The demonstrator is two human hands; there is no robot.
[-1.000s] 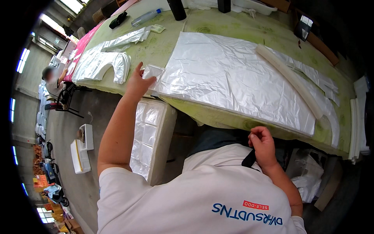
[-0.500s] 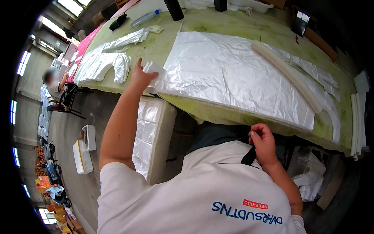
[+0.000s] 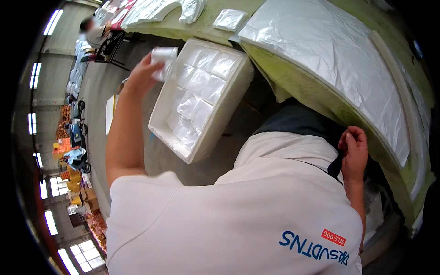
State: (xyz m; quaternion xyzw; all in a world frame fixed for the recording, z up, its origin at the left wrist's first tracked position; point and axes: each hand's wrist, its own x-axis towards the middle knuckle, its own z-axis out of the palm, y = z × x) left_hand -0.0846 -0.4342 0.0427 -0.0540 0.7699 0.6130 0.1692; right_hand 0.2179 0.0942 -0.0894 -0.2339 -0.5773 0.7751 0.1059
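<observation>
My left hand (image 3: 141,75) is closed on a folded clear plastic packet (image 3: 165,57), somewhat blurred, at the far left corner of a white foam box (image 3: 238,94). Several similar flat packets (image 3: 195,105) lie in rows inside that box. Another folded packet (image 3: 230,19) rests on the table near its edge, beyond the box. My right hand (image 3: 355,153) hangs by my waist with its fingers curled in, and nothing shows in it.
Large white plastic sheets (image 3: 316,55) cover much of the green-topped table (image 3: 293,78) on the right, with a long pale roll (image 3: 396,87) across them. Cut plastic pieces (image 3: 160,11) lie at its far left. A seated person (image 3: 94,34) is farther off.
My left hand has taken a packet from the table edge and carried it to the foam box. The view has swung left and down. My right hand stays curled by my waist.
</observation>
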